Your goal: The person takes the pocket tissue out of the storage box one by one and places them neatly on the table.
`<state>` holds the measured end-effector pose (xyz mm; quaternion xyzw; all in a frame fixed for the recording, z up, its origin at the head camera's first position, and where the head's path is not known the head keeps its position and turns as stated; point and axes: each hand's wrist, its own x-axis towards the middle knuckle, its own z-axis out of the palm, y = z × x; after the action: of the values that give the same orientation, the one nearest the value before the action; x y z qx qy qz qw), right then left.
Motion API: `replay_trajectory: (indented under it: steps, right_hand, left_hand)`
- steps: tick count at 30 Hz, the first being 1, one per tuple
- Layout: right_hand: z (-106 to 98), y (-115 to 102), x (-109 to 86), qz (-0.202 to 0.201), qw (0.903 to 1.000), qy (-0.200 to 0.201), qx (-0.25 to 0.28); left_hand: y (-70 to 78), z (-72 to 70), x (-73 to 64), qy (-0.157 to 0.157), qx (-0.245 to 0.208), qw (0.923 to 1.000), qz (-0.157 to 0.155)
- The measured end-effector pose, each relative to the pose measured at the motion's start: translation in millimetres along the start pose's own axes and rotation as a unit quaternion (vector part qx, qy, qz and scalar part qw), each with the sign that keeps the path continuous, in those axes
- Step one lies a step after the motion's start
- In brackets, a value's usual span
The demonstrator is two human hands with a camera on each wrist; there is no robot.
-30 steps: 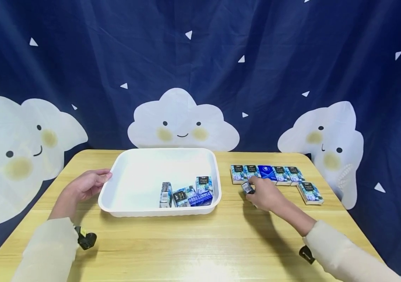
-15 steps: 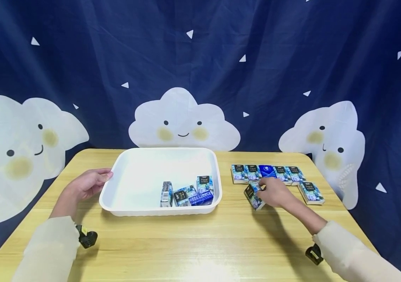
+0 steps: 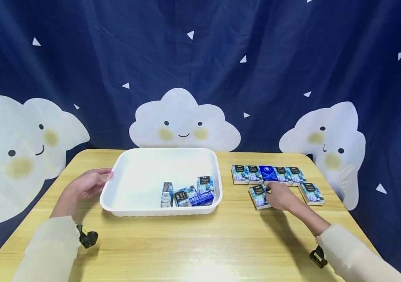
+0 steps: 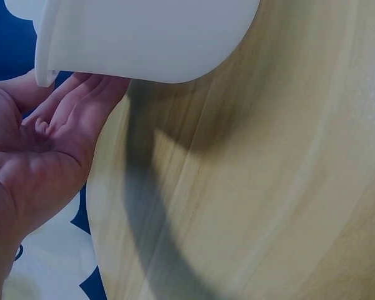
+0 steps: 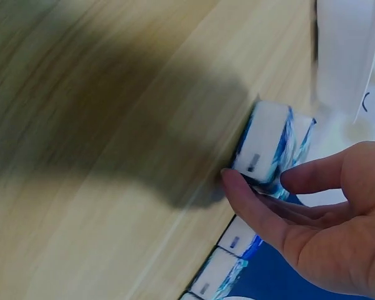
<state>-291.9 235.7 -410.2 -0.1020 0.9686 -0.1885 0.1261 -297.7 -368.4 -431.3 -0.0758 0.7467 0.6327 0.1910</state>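
Observation:
My left hand [image 3: 89, 183] grips the left rim of a white plastic tray [image 3: 165, 212]; in the left wrist view the fingers pass under the tray's edge [image 4: 144, 44], thumb at the rim. Inside the tray, at its front right, lie several small tissue packs [image 3: 181, 197], one standing on its side. My right hand [image 3: 282, 196] pinches the right edge of a blue-flowered tissue pack [image 3: 258, 197], which lies face up on the table. In the right wrist view, thumb and fingers meet at one end of this pack [image 5: 262, 139].
Behind the right hand, a row of several tissue packs [image 3: 239, 175] includes a plain blue one [image 3: 268, 172]. Another flowered pack [image 3: 311, 193] lies right of the hand. A dark blue curtain [image 3: 218, 47] with clouds hangs behind the wooden table [image 3: 172, 243].
My right hand has turned the tissue pack from tilted to flat on the table, just in front of the row, and moved slightly right. The left hand and tray have stayed put.

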Motion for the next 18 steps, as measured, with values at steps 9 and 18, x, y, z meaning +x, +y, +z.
replay_trajectory:
  steps: [9, 18]
  right_hand:
    - [7, -3, -5.2, -0.032, 0.9963, 0.079, -0.002]
    - [33, -18, -20.4, -0.133, 0.9681, 0.197, -0.079]
  left_hand:
    - [-1.3, -0.1, -1.3, -0.003, -0.002, 1.0, 0.006]
    - [1.3, 1.4, 0.2, -0.006, 0.003, 0.9999, 0.009]
